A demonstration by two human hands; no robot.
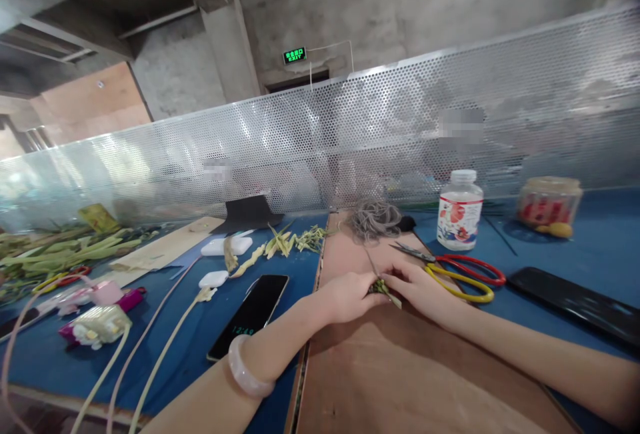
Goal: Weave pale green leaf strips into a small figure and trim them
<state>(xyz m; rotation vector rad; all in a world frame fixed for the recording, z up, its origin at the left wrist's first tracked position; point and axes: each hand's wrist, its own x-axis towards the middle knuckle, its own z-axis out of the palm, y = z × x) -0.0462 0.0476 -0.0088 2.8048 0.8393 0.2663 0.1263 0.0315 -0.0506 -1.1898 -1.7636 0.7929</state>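
Over the brown wooden board [395,367], my left hand [350,295] and my right hand [419,291] meet, fingers closed on a small bundle of green plant strips [383,287]. A pale strip end sticks out of it toward me. Fingers hide much of the bundle, so its exact shape is unclear. From a loose grey tangle of cord [373,221] just beyond, one strand runs down to my hands. Scissors [430,259] with one red and one yellow handle lie beside my right hand, blades partly open.
A phone [255,314] and cables lie left; a dark phone-like case [575,304] lies right. A labelled white-capped bottle [460,214] and a jar [550,204] stand behind. Leaf strips [95,244] cover the far left. A perforated metal panel [280,141] closes the back.
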